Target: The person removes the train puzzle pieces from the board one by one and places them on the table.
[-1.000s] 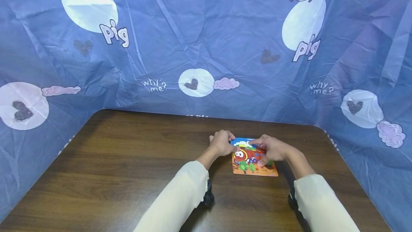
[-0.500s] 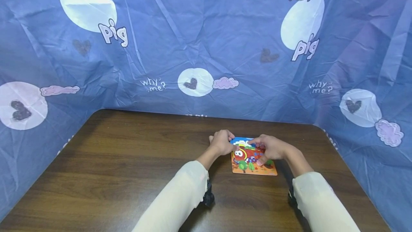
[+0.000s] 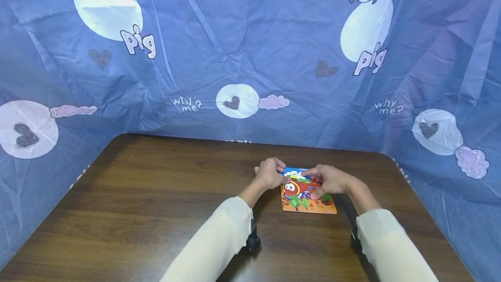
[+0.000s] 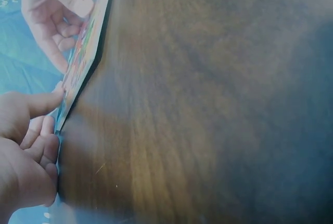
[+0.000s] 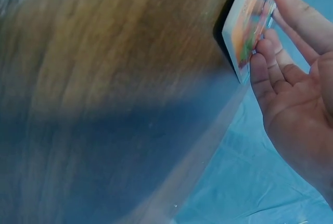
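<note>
A square puzzle board (image 3: 311,207) with a bright cartoon picture lies on the table toward the back right: a red big-eyed figure, green trees, orange ground and blue sky. My left hand (image 3: 269,174) holds its left edge, thumb over the face and the other fingers curled at the side. From the right, my right hand (image 3: 332,179) reaches over the board, thumb and index finger spread and touching the picture. In the right wrist view the remaining fingers of this hand bend beside the board's edge (image 5: 242,31). Part of the picture is hidden under both hands.
The brown wooden table (image 3: 156,203) extends left and toward the front. Behind it and along its sides hangs a blue cloth (image 3: 235,34) printed with pigs, hearts and words. Dark camera mounts (image 3: 253,237) sit at the wrists under pale sleeves.
My right thumb has slid slightly left across the picture. The left hand keeps its place at the left edge, and the board lies nearly where it was.
</note>
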A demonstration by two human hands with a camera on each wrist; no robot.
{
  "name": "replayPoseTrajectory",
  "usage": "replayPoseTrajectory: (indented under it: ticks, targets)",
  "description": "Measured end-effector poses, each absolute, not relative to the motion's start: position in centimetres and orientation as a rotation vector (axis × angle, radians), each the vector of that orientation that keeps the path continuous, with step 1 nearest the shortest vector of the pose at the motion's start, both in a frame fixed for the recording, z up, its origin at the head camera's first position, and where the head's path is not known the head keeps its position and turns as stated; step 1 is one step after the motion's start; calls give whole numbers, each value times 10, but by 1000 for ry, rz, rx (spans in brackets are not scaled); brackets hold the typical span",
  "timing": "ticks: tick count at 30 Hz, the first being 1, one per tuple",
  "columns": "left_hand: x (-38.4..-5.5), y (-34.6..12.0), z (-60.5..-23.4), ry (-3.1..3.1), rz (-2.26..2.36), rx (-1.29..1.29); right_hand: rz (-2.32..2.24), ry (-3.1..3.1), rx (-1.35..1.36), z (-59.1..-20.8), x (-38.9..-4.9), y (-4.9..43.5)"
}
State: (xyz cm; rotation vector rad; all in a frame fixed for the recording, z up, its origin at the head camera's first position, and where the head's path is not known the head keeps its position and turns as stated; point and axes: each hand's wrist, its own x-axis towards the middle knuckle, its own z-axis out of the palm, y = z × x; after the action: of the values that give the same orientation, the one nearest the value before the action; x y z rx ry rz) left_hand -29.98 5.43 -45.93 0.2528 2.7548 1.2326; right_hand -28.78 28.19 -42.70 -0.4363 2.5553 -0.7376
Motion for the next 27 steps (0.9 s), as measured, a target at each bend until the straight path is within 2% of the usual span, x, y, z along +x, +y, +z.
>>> replayPoseTrajectory:
  ticks: [9, 21, 27]
  targets:
    - [-296, 53, -457, 2664, 1444, 226, -712, 2582, -443, -426, -289, 277]
    - [-296, 56, -458, 2672, 1439, 233, -712, 2583, -412, -428, -290, 279]
    - [-297, 50, -456, 2535, 1636, 209, -710, 2585, -443, -427, -290, 278]
